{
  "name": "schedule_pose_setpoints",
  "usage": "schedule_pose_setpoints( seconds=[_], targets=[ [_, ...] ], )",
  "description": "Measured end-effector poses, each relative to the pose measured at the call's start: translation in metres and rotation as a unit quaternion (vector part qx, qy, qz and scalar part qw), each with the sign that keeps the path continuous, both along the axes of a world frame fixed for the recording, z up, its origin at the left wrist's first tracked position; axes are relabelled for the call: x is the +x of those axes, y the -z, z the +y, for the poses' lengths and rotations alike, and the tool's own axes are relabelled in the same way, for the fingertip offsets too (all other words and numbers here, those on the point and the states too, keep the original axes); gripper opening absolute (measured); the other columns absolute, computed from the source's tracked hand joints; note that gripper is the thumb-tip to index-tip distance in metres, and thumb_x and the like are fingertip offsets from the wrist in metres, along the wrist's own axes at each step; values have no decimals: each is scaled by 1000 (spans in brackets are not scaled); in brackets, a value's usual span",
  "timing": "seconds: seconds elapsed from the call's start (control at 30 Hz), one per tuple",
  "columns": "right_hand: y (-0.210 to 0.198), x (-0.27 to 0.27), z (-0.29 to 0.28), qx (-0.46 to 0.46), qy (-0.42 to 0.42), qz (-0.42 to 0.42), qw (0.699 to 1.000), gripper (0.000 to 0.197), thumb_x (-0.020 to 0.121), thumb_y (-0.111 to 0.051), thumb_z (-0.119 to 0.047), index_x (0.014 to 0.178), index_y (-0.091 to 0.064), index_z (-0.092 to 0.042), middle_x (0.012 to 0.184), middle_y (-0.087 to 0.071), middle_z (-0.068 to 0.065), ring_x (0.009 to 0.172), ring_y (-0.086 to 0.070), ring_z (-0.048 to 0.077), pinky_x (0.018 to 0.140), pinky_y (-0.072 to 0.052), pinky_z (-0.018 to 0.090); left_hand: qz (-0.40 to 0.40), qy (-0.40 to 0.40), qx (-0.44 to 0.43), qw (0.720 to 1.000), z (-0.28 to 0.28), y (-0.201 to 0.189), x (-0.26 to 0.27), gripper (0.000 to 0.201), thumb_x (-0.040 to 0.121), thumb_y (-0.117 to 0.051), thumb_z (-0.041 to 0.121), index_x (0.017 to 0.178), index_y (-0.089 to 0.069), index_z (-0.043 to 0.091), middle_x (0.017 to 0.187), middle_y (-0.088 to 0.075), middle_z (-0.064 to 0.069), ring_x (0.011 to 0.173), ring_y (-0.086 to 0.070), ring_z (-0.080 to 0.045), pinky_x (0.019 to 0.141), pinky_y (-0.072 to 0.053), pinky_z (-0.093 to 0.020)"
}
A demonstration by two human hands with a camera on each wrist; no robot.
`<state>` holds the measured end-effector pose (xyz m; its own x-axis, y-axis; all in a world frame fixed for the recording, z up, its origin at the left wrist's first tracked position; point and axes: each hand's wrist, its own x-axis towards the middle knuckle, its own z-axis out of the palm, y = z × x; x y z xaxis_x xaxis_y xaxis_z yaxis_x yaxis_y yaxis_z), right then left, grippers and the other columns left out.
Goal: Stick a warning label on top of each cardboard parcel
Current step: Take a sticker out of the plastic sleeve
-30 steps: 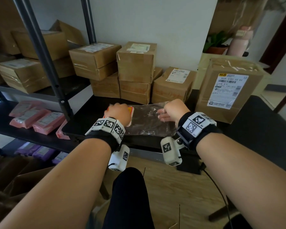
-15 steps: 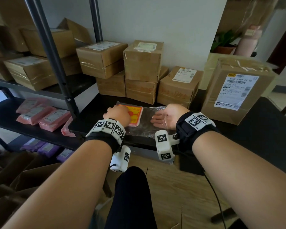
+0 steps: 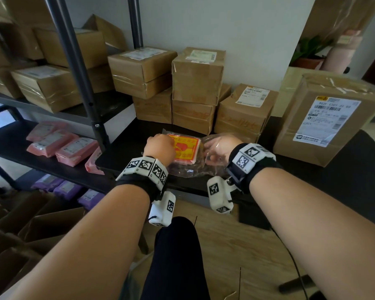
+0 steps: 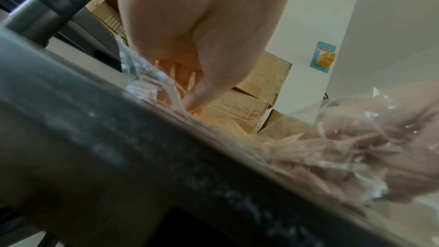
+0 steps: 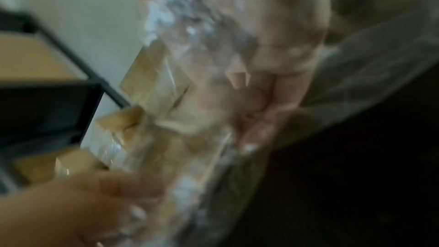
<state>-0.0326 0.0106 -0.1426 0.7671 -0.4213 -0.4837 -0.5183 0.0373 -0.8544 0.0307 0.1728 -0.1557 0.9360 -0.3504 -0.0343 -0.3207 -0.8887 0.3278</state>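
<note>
A stack of yellow-and-red warning labels [image 3: 185, 148] lies on the black table [image 3: 121, 156], half out of a crumpled clear plastic bag [image 3: 191, 171]. My left hand [image 3: 160, 146] pinches the stack's left corner, fingertips [image 4: 202, 91] pointing down onto it. My right hand [image 3: 220, 148] grips the bag's right side, wrapped in the film; the right wrist view is blurred. Taped cardboard parcels stand behind: a tall stack [image 3: 197, 76], a left one [image 3: 142, 68], a low one [image 3: 245, 109] and a large box [image 3: 325, 120] at right.
A metal shelf post [image 3: 78, 68] rises left of the table. Its shelves carry more boxes, pink mailers [image 3: 74, 148] and purple packets [image 3: 67, 189]. Open cartons [image 3: 30, 234] sit on the floor at left. A potted plant [image 3: 307, 55] stands far right.
The label stack has come further out of the bag and now shows its printed face. My right hand turned palm-left and took up the bag film. The head view shifted slightly.
</note>
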Motion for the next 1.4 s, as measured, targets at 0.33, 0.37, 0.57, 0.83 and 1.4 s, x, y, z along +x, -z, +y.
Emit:
schedule_pose_setpoints(
  seconds=[0.33,0.37,0.57,0.83,1.4],
  targets=[
    [6,27,9,-135,-65,14,989,12,94,-58,-12,83,-56,-15,76,-58,2,57,-59,14,40,-46,19,-13,0,0,1000,-3,-1,7,38,93,-50,3,128,-60,13,134,-49,-12,122,-48,-29,98,-48,-38],
    [7,28,7,-154,-82,6,985,18,93,-59,-11,78,-52,-18,77,-56,1,61,-57,13,38,-45,16,-14,-6,-4,1000,-2,-2,8,38,92,-50,3,127,-61,12,133,-51,-12,119,-51,-29,96,-50,-38],
    [6,33,11,-190,-133,3,973,8,93,-62,-13,92,-55,-15,77,-52,-2,63,-52,9,33,-39,9,-21,-42,-25,999,1,-5,17,40,93,-49,3,132,-58,10,128,-58,-12,112,-59,-28,90,-53,-36],
    [11,40,15,-238,-139,-1,961,20,89,-67,-21,99,-50,-17,76,-47,-5,64,-47,8,55,-42,20,-22,-49,-52,997,-1,5,20,38,93,-47,6,130,-58,9,124,-56,-12,110,-56,-29,83,-52,-36],
    [-4,13,-12,-175,-30,-6,984,10,89,-57,4,84,-62,-3,86,-64,15,79,-66,30,79,-60,44,30,-18,73,997,-13,2,-1,46,95,-47,18,140,-45,23,147,-38,-8,133,-36,-32,109,-30,-56]
  ],
)
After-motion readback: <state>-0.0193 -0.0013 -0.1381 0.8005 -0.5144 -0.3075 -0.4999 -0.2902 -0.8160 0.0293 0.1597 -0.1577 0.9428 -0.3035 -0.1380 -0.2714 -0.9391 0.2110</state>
